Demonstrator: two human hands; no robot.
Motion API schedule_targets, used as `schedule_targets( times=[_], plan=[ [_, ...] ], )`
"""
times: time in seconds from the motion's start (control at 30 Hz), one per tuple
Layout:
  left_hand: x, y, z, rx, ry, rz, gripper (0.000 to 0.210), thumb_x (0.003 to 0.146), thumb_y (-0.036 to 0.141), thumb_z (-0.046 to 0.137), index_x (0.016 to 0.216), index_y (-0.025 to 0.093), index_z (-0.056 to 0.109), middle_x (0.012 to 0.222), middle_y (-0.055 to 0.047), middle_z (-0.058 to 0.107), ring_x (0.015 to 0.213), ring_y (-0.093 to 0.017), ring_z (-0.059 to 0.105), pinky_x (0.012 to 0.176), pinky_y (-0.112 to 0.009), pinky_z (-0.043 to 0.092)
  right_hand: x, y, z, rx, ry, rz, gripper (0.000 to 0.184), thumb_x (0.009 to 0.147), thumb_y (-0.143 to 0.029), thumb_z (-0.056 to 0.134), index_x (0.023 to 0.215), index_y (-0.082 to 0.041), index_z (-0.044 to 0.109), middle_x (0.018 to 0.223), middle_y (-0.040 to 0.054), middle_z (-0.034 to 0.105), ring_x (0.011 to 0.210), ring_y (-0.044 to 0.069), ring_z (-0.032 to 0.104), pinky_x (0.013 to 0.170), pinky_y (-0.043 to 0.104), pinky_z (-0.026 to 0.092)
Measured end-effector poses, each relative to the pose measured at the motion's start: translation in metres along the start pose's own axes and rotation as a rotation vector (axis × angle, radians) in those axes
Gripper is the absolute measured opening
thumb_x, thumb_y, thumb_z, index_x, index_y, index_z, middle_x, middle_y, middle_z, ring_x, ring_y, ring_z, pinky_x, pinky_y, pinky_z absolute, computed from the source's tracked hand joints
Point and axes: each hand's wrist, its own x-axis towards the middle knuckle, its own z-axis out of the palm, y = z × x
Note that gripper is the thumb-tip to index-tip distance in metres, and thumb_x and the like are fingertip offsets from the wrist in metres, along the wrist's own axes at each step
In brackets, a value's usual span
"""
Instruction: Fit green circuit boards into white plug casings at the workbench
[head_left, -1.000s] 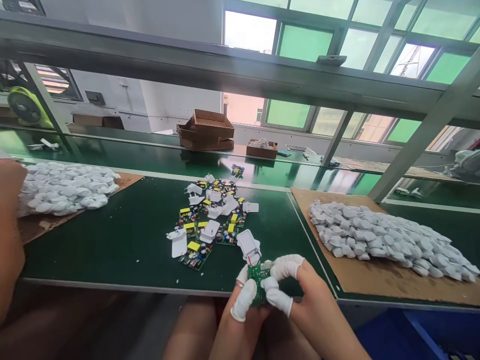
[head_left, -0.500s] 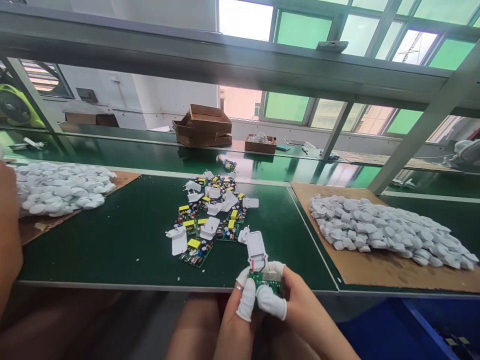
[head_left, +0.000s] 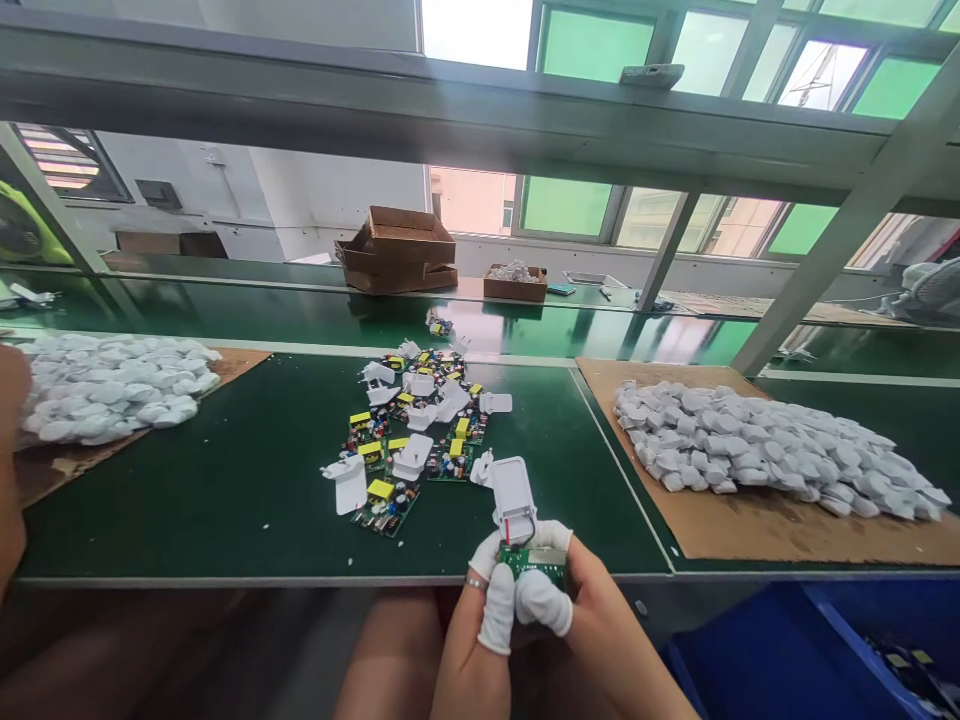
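Between my two hands, at the front edge of the bench, I hold a green circuit board (head_left: pixel 534 563). My left hand (head_left: pixel 491 600) grips its left side, with white covers on the fingertips and a ring on one finger. My right hand (head_left: pixel 559 595), also in white fingertip covers, closes on the right side, its thumb pressed on the board. Short red and dark wires join the board to a white plastic plug housing (head_left: pixel 514 492), which lies just beyond my fingers with its hollow side up. The board's underside is hidden by my hands.
Circuit boards with white plug housings (head_left: pixel 412 455) lie heaped mid-bench. White plastic pieces are piled on cardboard at left (head_left: pixel 120 385) and right (head_left: pixel 772 450). A blue bin (head_left: pixel 750 650) stands below right. Another person's arm (head_left: pixel 11 450) shows at far left. Cardboard trays (head_left: pixel 401 250) sit behind.
The view has shifted slightly, so the bench contents appear a little further left. Both hands keep hold of the circuit board, which sits marginally lower in the picture.
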Motion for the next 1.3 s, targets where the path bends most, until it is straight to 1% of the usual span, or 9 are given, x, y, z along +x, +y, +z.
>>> schedule_targets(
  times=[0.17, 0.27, 0.37, 0.5, 0.7, 0.83, 1.0, 1.2, 1.3],
  plan=[
    [0.002, -0.001, 0.003, 0.003, -0.011, 0.018, 0.043, 0.06, 0.04, 0.062, 0.097, 0.019, 0.058, 0.092, -0.006, 0.063, 0.092, -0.026, 0.052, 0.081, -0.03, 0.04, -0.001, 0.008, 0.002, -0.002, 0.11, -0.046, 0.023, 0.069, -0.037, 0.058, 0.084, -0.021, 0.054, 0.066, -0.0004, 0.057, 0.079, 0.019, 0.053, 0.072, 0.029, 0.04],
    [-0.004, 0.01, 0.014, -0.032, -0.091, -0.02, 0.037, 0.061, 0.04, 0.062, 0.09, 0.017, 0.061, 0.082, -0.006, 0.065, 0.074, -0.02, 0.058, 0.07, -0.026, 0.044, -0.001, 0.01, -0.003, 0.072, 0.088, -0.048, 0.039, 0.066, -0.053, 0.054, 0.087, -0.021, 0.054, 0.072, 0.0025, 0.058, 0.079, 0.021, 0.054, 0.071, 0.031, 0.041],
    [-0.012, 0.02, 0.027, -0.056, -0.129, 0.001, 0.027, 0.051, 0.029, 0.071, 0.075, 0.018, 0.064, 0.07, -0.002, 0.066, 0.063, -0.013, 0.059, 0.062, -0.019, 0.045, -0.002, 0.013, -0.006, 0.122, 0.137, -0.062, 0.05, 0.058, -0.062, 0.054, 0.086, -0.021, 0.055, 0.083, 0.0052, 0.059, 0.081, 0.023, 0.054, 0.075, 0.033, 0.04],
    [-0.01, 0.015, 0.029, 0.01, -0.116, 0.016, 0.031, 0.057, 0.033, 0.067, 0.083, 0.016, 0.063, 0.068, -0.002, 0.066, 0.057, -0.013, 0.056, 0.057, -0.021, 0.045, -0.005, 0.02, -0.005, 0.049, 0.228, -0.063, 0.044, 0.065, -0.053, 0.054, 0.097, -0.022, 0.051, 0.086, 0.0047, 0.06, 0.093, 0.023, 0.05, 0.085, 0.035, 0.035],
    [0.003, -0.002, 0.019, 0.123, -0.071, 0.091, 0.045, 0.056, 0.043, 0.064, 0.091, 0.017, 0.06, 0.096, -0.007, 0.061, 0.097, -0.026, 0.05, 0.091, -0.035, 0.032, -0.006, 0.022, -0.006, -0.125, 0.285, -0.053, 0.041, 0.071, -0.047, 0.05, 0.102, -0.021, 0.049, 0.093, 0.005, 0.059, 0.096, 0.023, 0.048, 0.084, 0.033, 0.037],
    [0.001, 0.0, 0.021, 0.049, -0.162, 0.074, 0.048, 0.05, 0.031, 0.071, 0.094, 0.016, 0.057, 0.09, -0.009, 0.064, 0.087, -0.025, 0.056, 0.084, -0.035, 0.039, -0.003, 0.02, -0.007, -0.098, 0.309, -0.039, 0.038, 0.075, -0.048, 0.045, 0.098, -0.019, 0.05, 0.089, 0.0048, 0.06, 0.088, 0.022, 0.053, 0.075, 0.031, 0.042],
    [0.0, 0.005, 0.023, 0.001, -0.103, -0.023, 0.031, 0.055, 0.017, 0.069, 0.085, 0.02, 0.063, 0.086, -0.003, 0.065, 0.085, -0.019, 0.057, 0.082, -0.027, 0.041, -0.001, 0.017, -0.01, -0.018, 0.292, -0.027, 0.039, 0.073, -0.05, 0.047, 0.096, -0.019, 0.051, 0.09, 0.004, 0.06, 0.087, 0.021, 0.053, 0.074, 0.029, 0.042],
    [-0.002, 0.011, 0.025, -0.098, -0.303, -0.092, 0.04, 0.048, 0.028, 0.073, 0.086, 0.019, 0.064, 0.081, -0.006, 0.065, 0.075, -0.022, 0.059, 0.074, -0.031, 0.044, -0.005, 0.011, -0.012, -0.055, 0.25, -0.085, 0.038, 0.068, -0.048, 0.054, 0.095, -0.021, 0.052, 0.094, 0.0039, 0.058, 0.092, 0.021, 0.05, 0.08, 0.029, 0.039],
    [0.0, 0.01, 0.023, -0.191, -0.25, -0.185, 0.034, 0.053, 0.029, 0.07, 0.086, 0.023, 0.064, 0.078, -0.004, 0.065, 0.074, -0.018, 0.058, 0.074, -0.028, 0.044, -0.006, 0.01, -0.012, -0.202, 0.241, -0.079, 0.035, 0.068, -0.038, 0.059, 0.098, -0.021, 0.051, 0.098, 0.0043, 0.056, 0.097, 0.022, 0.047, 0.084, 0.031, 0.036]
  ],
)
